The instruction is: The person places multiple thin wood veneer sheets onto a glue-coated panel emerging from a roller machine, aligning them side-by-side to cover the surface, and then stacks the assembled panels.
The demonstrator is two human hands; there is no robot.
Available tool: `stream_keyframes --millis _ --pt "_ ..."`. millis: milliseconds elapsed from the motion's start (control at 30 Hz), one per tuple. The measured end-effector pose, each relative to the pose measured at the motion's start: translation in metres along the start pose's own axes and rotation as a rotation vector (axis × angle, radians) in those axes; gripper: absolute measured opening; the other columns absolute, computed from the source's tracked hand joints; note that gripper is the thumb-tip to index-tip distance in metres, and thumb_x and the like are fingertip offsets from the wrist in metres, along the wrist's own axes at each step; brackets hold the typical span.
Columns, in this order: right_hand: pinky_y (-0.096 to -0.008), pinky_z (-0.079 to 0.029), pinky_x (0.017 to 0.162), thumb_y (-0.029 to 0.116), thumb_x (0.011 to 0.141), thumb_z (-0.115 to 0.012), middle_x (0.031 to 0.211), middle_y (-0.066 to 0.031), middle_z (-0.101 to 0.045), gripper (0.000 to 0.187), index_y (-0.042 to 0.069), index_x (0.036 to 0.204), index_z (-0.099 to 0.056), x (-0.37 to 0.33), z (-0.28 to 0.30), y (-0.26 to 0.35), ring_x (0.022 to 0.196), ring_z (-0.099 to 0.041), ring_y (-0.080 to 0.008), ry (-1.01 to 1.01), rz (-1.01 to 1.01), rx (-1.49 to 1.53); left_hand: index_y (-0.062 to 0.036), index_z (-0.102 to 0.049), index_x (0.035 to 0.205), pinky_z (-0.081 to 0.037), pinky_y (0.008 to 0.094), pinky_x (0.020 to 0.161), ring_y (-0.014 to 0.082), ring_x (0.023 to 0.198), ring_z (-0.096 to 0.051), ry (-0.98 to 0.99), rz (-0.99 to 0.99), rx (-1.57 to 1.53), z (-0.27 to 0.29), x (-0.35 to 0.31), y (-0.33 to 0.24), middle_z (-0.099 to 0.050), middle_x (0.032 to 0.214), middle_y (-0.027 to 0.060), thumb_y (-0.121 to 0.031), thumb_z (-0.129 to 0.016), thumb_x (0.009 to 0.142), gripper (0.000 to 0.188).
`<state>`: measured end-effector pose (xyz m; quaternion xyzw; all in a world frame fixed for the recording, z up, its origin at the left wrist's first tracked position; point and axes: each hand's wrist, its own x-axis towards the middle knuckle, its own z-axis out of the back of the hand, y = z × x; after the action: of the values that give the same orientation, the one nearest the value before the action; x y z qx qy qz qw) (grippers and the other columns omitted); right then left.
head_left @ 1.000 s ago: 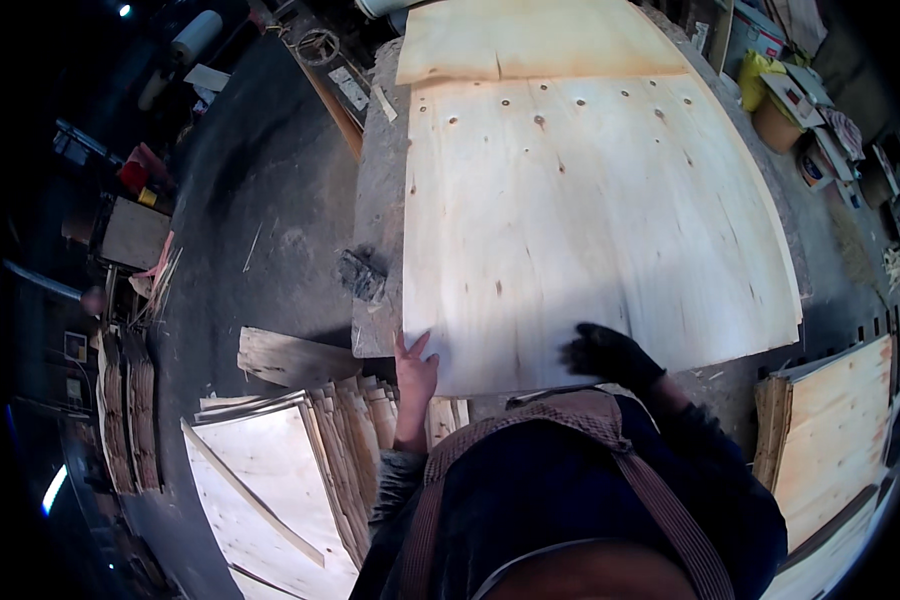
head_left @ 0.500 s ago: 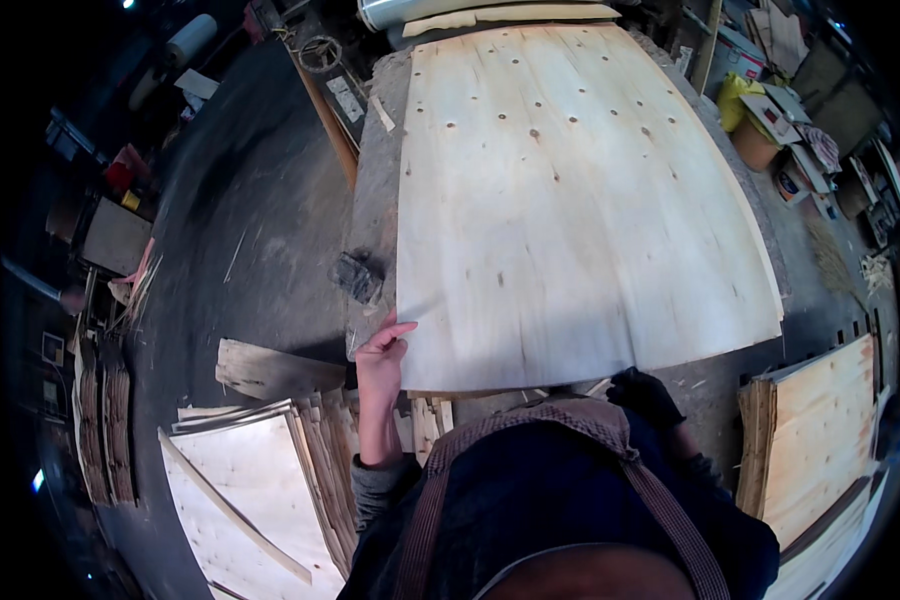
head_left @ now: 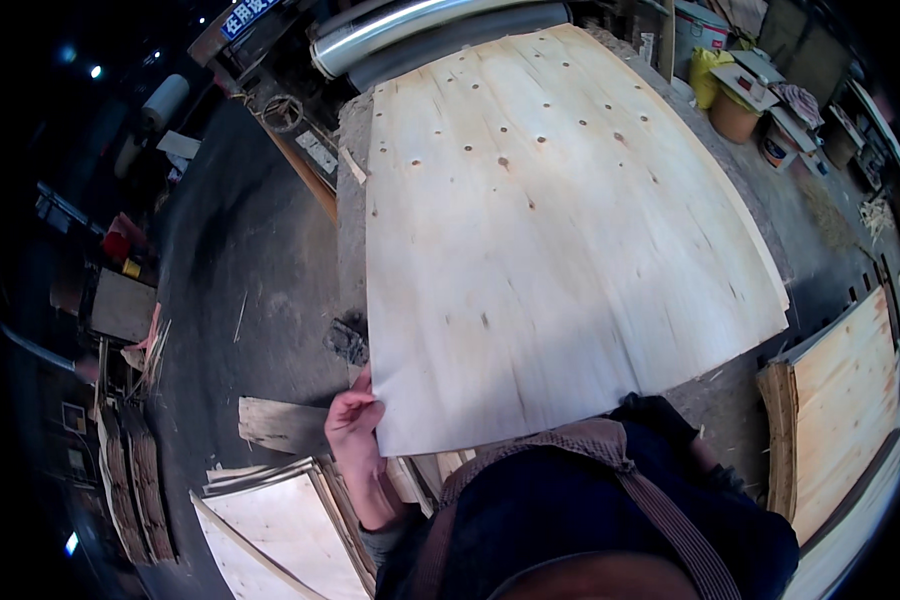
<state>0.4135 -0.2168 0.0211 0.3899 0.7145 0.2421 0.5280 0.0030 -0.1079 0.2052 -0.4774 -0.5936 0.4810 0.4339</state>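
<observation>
A large pale veneer sheet point(head_left: 530, 260) with rows of small dark knots lies before me, its near edge close to my apron point(head_left: 580, 437). My left hand point(head_left: 355, 420), bare, is closed on the sheet's near left corner, thumb on top and the other fingers partly hidden at the edge. At the near edge, right of my middle, is my right hand point(head_left: 660, 420) in a black glove. Its fingers close on the edge, partly lost in the dark glove. Another sheet's edge peeks out along the right side.
Beyond the sheet lies a shiny metal roller point(head_left: 400, 30). Veneer stacks stand at the near left point(head_left: 280, 530) and near right point(head_left: 840, 400). A loose board point(head_left: 280, 425) and a dark crumpled lump point(head_left: 347, 338) are left of the sheet. Buckets and boxes point(head_left: 735, 118) crowd the far right.
The top sheet has come nearer to me, uncovering more of the roller beyond. My left hand has moved nearer and closed from a pointing finger onto the corner. The view has shifted somewhat.
</observation>
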Motion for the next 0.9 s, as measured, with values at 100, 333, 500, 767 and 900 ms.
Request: stream_keyframes --millis 100,333,500,767,900 --pt "-0.0295 -0.048 0.061 0.023 0.083 -0.056 0.078 -0.0104 -0.061 0.015 0.008 0.085 -0.056 0.003 0.0 0.01 0.07 -0.061 -0.0232 0.015 0.092 -0.153 -0.0058 -0.053 0.073 -0.04 0.0377 0.094 0.0273 0.108 -0.051 -0.08 0.003 -0.164 -0.01 0.012 -0.014 -0.051 0.115 0.0248 0.015 -0.049 0.065 0.023" --pt "-0.0303 -0.049 0.057 0.021 0.079 -0.059 0.085 -0.0112 -0.06 0.015 0.008 0.086 -0.056 0.016 0.001 0.067 0.068 -0.061 -0.025 0.093 0.33 -0.635 -0.0062 -0.054 0.082 -0.042 0.0386 0.093 0.0262 0.104 -0.053 -0.077 0.001 -0.377 -0.021 0.044 -0.006 -0.052 0.115 0.0225 0.01 -0.052 0.069 0.022" --pt "-0.0376 -0.05 0.073 0.027 0.084 -0.056 0.083 -0.0098 -0.059 0.025 0.002 0.087 -0.056 0.06 -0.02 0.115 0.079 -0.06 -0.0239 0.14 0.046 0.398 -0.0041 -0.051 0.106 -0.042 0.0366 0.091 0.0222 0.105 -0.052 -0.155 0.08 -0.062 -0.015 0.083 0.011 -0.051 0.117 0.0192 0.005 -0.051 0.077 0.031" --pt "-0.0385 -0.048 0.082 0.017 0.082 -0.056 0.097 -0.0094 -0.06 0.017 0.004 0.094 -0.056 0.243 -0.06 0.177 0.092 -0.058 -0.0226 0.228 0.31 0.517 0.0085 -0.03 0.127 -0.027 0.0382 0.101 0.0383 0.121 -0.033 0.022 0.275 1.083 0.034 0.033 0.159 -0.032 0.128 0.0314 -0.026 -0.064 0.073 0.073" --pt "-0.0396 -0.045 0.084 0.014 0.081 -0.055 0.101 -0.0086 -0.059 0.015 0.007 0.094 -0.056 0.257 -0.072 0.161 0.099 -0.055 -0.023 0.225 0.228 0.549 0.0079 -0.037 0.123 -0.036 0.0385 0.094 0.0326 0.11 -0.046 0.015 -0.003 1.289 0.044 0.014 0.185 -0.045 0.119 0.0265 -0.02 -0.062 0.075 0.061"
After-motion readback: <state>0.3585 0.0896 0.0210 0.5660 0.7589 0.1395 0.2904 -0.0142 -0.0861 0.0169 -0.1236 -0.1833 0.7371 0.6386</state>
